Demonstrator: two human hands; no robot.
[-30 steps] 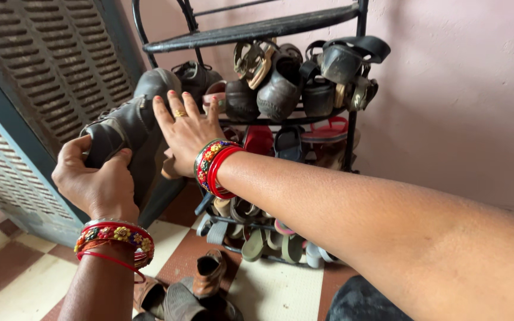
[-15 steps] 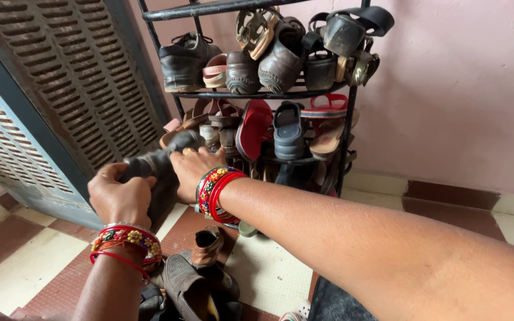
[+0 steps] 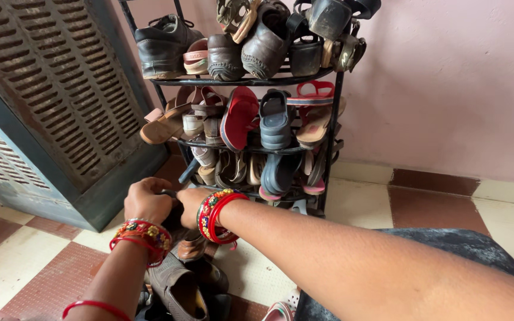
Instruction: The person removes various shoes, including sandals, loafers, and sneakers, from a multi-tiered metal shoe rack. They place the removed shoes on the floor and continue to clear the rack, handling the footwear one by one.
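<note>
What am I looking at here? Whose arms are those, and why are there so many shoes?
The camera sits on a person's head and looks down, so the two arms are that person's own. The left hand and the right hand are close together, low by the floor, both gripping something dark; it is mostly hidden, so I cannot say what it is. Both wrists wear red bangles. Behind the hands stands a black shoe rack packed with shoes and sandals. More shoes lie in a pile on the checked floor under the hands. On the left is a big grey box with slotted panels.
</note>
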